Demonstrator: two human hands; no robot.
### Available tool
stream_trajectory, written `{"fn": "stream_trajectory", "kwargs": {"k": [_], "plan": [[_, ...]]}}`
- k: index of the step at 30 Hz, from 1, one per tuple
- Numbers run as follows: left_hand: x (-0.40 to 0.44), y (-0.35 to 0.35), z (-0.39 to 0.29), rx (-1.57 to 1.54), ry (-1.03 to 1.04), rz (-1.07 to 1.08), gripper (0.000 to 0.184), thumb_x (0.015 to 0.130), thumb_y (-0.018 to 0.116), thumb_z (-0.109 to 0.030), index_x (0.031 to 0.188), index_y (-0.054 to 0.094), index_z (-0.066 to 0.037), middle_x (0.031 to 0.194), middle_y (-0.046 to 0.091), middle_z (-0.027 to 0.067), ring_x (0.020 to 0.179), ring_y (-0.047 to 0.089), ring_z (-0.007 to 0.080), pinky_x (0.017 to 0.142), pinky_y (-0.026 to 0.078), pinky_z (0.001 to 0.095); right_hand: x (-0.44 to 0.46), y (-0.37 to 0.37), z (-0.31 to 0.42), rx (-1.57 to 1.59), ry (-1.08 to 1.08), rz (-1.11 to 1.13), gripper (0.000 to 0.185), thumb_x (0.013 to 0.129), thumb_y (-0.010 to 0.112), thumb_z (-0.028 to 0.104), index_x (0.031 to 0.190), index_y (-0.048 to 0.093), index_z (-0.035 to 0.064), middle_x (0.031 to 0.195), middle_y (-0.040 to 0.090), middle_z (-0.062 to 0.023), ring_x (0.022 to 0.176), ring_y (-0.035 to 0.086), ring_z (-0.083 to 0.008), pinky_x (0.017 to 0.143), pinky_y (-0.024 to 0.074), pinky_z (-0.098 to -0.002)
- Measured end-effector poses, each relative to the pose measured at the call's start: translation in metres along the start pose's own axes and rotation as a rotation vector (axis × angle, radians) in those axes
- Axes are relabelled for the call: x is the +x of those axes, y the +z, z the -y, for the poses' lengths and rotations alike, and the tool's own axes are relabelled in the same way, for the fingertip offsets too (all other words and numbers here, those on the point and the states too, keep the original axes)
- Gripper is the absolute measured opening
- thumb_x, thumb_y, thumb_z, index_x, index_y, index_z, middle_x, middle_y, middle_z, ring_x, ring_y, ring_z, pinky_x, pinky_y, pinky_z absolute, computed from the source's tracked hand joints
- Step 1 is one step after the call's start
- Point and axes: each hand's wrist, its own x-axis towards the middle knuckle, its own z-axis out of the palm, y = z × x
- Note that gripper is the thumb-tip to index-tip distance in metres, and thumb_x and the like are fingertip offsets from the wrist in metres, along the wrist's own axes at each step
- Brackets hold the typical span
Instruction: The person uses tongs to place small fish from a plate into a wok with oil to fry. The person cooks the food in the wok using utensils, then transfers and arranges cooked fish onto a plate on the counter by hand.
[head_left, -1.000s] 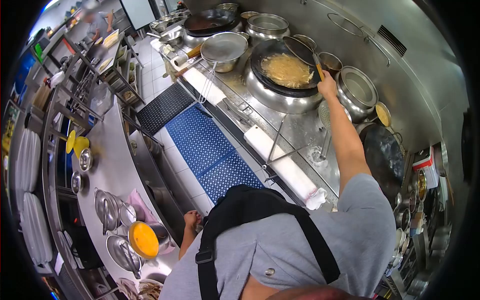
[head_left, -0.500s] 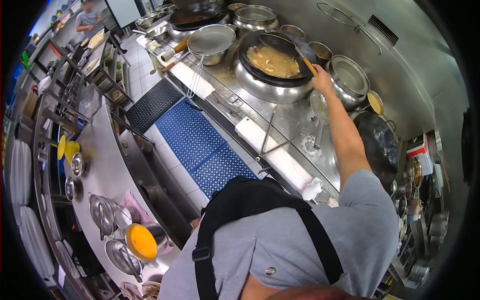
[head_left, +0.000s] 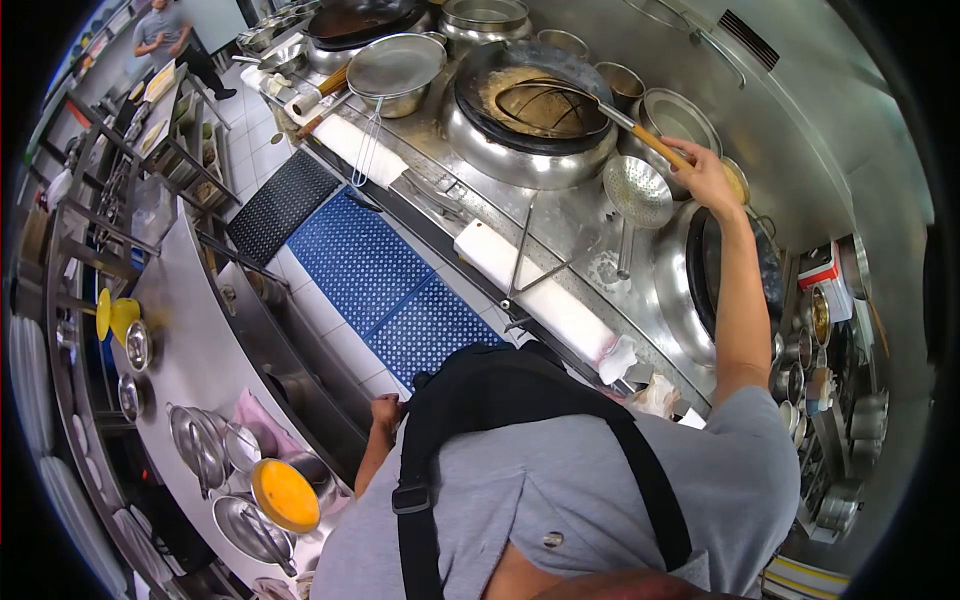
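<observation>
My right hand is closed on the wooden handle of a strainer, whose round head lies over the wok. Pale brown food in liquid shows in the wok, partly behind the strainer head. A perforated ladle rests on the steel counter below my right forearm. Down by my apron, at the edge of the prep table, my left hand hangs with its fingers curled; whether anything is inside them is hidden.
A second wok sits right of the perforated ladle. Behind me on the left, a prep table bears bowls and a pot of orange liquid. Blue mats cover the aisle floor. Another person stands far back left.
My right hand has moved right and slightly down with the strainer, whose head now lies lower over the food. My left hand is back in view beside the apron. The whole view has shifted a little.
</observation>
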Motion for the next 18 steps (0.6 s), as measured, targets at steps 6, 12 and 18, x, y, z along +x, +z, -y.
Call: {"fn": "stream_trajectory", "kwargs": {"k": [6, 12, 18], "plan": [[0.046, 0.011, 0.086, 0.215, 0.083, 0.022, 0.029, 0.087, 0.065, -0.024, 0.088, 0.076, 0.003, 0.084, 0.075, 0.0137, 0.080, 0.072, 0.0222, 0.071, 0.056, 0.0368, 0.006, -0.019, 0.012, -0.068, -0.047, 0.067, 0.057, 0.076, 0.056, -0.005, 0.132, 0.063, 0.0059, 0.087, 0.060, 0.0026, 0.077, 0.052, -0.0063, 0.070, 0.0414, -0.0212], [0.030, 0.009, 0.081, -0.100, -0.114, 0.048, 0.022, 0.087, 0.066, -0.016, 0.092, 0.075, 0.003, 0.082, 0.073, 0.0116, 0.071, 0.068, 0.0204, 0.062, 0.053, 0.0351, 0.037, -0.033, 0.011, -0.134, -0.087, 0.101, 0.049, 0.080, 0.061, -0.002, 0.128, 0.065, 0.0081, 0.083, 0.064, -0.0003, 0.072, 0.054, -0.0081, 0.065, 0.0428, -0.0255], [-0.011, -0.002, 0.008, 0.124, -0.053, 0.048, 0.019, 0.089, 0.065, -0.013, 0.094, 0.074, 0.003, 0.079, 0.070, 0.0112, 0.066, 0.066, 0.0200, 0.057, 0.052, 0.0334, 0.070, 0.003, -0.035, -0.307, -0.226, -0.023, 0.052, 0.077, 0.058, -0.006, 0.126, 0.066, 0.0101, 0.082, 0.064, -0.0049, 0.071, 0.056, -0.0119, 0.066, 0.0447, -0.0279]]}}
